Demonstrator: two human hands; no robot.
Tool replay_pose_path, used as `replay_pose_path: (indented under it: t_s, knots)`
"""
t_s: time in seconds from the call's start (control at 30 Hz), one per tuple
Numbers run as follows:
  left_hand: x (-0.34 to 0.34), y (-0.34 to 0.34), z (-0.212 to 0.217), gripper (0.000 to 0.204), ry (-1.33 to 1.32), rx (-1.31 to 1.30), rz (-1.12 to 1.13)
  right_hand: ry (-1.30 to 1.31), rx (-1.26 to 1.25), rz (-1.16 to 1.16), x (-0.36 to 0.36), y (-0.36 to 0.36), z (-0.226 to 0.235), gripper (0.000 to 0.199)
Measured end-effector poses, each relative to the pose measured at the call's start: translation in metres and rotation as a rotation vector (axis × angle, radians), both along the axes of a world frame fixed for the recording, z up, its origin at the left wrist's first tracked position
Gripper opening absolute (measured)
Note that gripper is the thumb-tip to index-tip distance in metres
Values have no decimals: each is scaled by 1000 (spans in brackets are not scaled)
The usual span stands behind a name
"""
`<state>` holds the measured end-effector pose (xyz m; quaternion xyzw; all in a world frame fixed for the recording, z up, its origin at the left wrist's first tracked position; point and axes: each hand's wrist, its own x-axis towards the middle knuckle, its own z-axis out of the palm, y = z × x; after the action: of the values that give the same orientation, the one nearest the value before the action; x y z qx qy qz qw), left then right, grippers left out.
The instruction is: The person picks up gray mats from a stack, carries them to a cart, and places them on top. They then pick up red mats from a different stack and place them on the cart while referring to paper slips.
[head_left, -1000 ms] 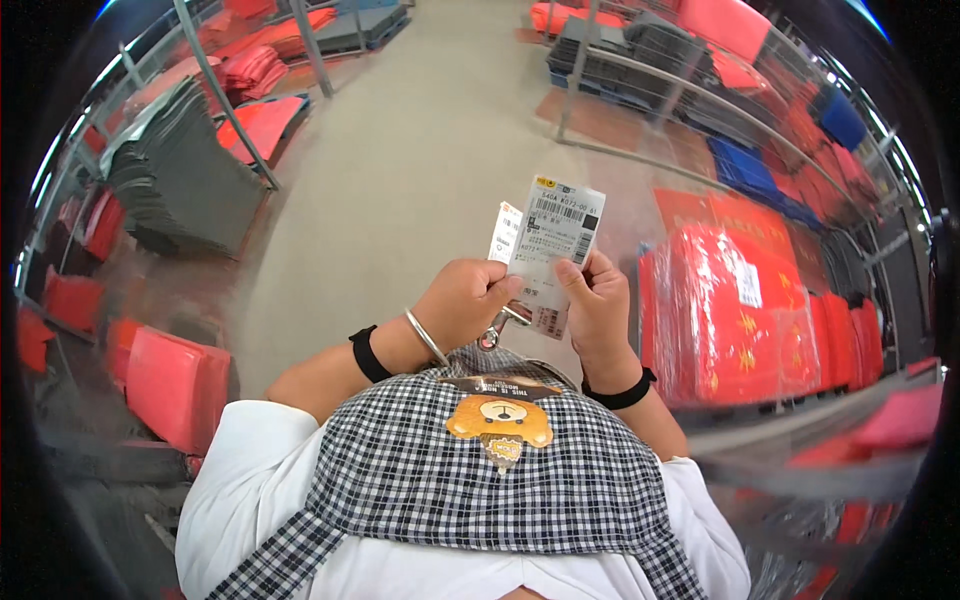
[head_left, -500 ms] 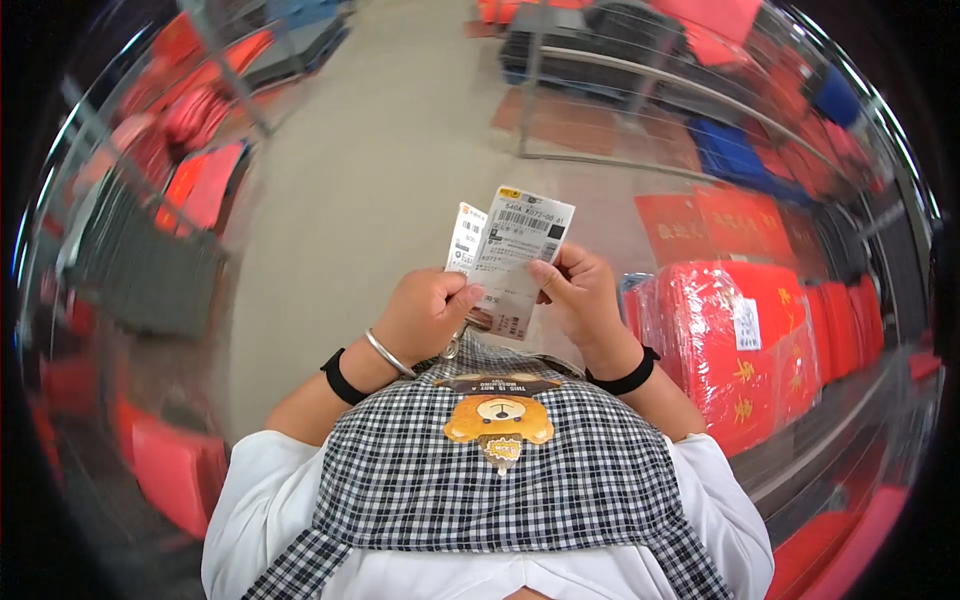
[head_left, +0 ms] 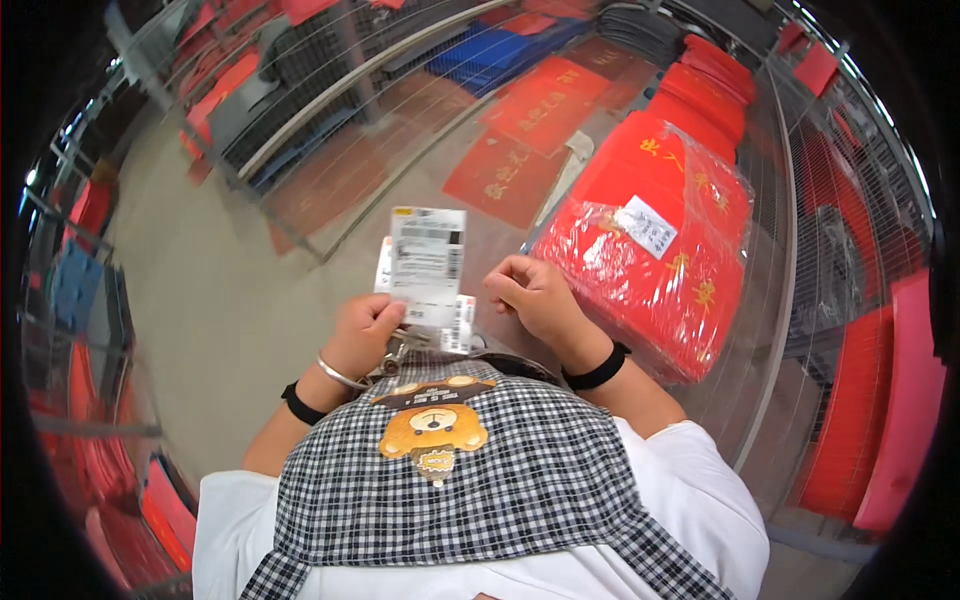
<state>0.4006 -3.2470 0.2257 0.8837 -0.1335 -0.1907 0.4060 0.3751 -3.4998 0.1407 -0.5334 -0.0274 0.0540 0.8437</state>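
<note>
Left hand is pinching a small stack of white paper labels at their lower edge, holding them upright in front of the chest, above the checked apron. A smaller tag is sticking out behind the big one. Right hand is hanging just beside the labels, fingers curled loosely, gripping nothing, not touching the paper. Silver bangle and black band are sitting on the left wrist, black band on the right. A plastic-wrapped pile of red mats is lying just right of the right hand on a wire shelf. Grey floor is showing below the labels.
</note>
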Motion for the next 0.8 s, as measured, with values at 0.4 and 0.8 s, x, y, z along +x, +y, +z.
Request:
replay_pose_path:
  t_s: [0.4, 0.8]
  knots:
    - [1, 63, -13, 26, 51, -398, 492, 444, -89, -73, -4, -45, -117, 20]
    - [12, 89, -6, 25, -32, -57, 416, 616, 48, -126, -8, -35, -174, 20]
